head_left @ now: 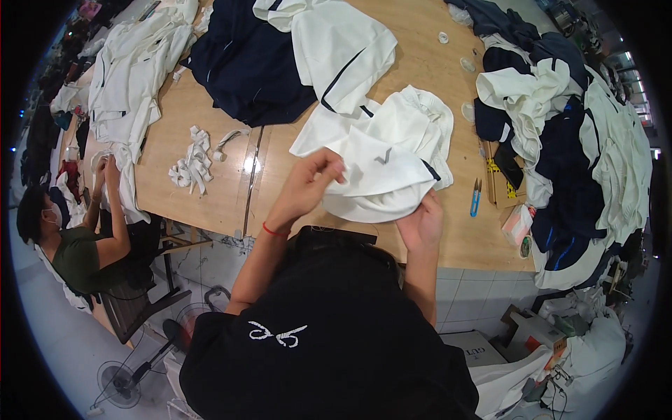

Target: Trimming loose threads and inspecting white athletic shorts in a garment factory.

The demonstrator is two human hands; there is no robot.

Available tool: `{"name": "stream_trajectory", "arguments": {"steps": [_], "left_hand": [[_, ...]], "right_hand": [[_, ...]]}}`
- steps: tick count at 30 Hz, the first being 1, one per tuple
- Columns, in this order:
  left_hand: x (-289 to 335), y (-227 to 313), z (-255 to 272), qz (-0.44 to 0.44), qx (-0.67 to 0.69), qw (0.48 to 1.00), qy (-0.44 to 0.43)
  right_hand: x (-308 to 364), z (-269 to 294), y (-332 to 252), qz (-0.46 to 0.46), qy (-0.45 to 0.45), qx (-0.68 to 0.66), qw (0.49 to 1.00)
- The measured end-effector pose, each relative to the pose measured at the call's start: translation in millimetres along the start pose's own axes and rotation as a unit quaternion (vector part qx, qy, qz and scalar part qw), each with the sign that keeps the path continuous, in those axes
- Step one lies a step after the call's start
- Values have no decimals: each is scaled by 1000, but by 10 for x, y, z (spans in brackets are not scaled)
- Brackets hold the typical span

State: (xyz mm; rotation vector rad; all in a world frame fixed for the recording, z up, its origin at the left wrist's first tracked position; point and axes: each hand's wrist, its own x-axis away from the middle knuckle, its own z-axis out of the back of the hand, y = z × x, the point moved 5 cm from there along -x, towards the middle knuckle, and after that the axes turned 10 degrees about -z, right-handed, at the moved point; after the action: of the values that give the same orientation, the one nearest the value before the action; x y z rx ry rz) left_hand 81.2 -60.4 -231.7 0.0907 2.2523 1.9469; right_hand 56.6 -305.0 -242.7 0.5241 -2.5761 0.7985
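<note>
A white garment (364, 164) with a small grey mark and a dark stripe at its edge lies bunched in front of me on the table. My right hand (421, 222) grips its near right edge, the fingers partly hidden under the cloth. At the garment's left side, my left hand (308, 183) is closed, thumb and fingertips drawn together just over the cloth. Whatever it may pinch is too small to make out. A red band circles my left wrist. Blue-handled thread snips (475, 199) rest on the table to the right of my right hand.
Dark navy and white garments (248, 63) are heaped on the table's far side. More clothes (567, 161) are piled at the right, beside a cardboard box (502, 183). White fabric strips (192, 161) lie to the left. Another person (84, 238) sits at the left, handling white cloth.
</note>
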Motion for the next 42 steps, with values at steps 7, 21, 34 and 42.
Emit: {"name": "stream_trajectory", "arguments": {"steps": [7, 21, 34, 42], "left_hand": [[138, 30, -390, -86, -300, 937, -155], [119, -330, 482, -87, -307, 922, 221], [250, -219, 387, 85, 606, 781, 126], [283, -77, 432, -4, 585, 808, 69]], "right_hand": [[82, 40, -184, -26, -124, -70, 990], [431, -426, -437, 242, 46, 400, 883], [73, 326, -389, -92, -19, -214, 972], [257, 291, -560, 64, -28, -76, 995]]}}
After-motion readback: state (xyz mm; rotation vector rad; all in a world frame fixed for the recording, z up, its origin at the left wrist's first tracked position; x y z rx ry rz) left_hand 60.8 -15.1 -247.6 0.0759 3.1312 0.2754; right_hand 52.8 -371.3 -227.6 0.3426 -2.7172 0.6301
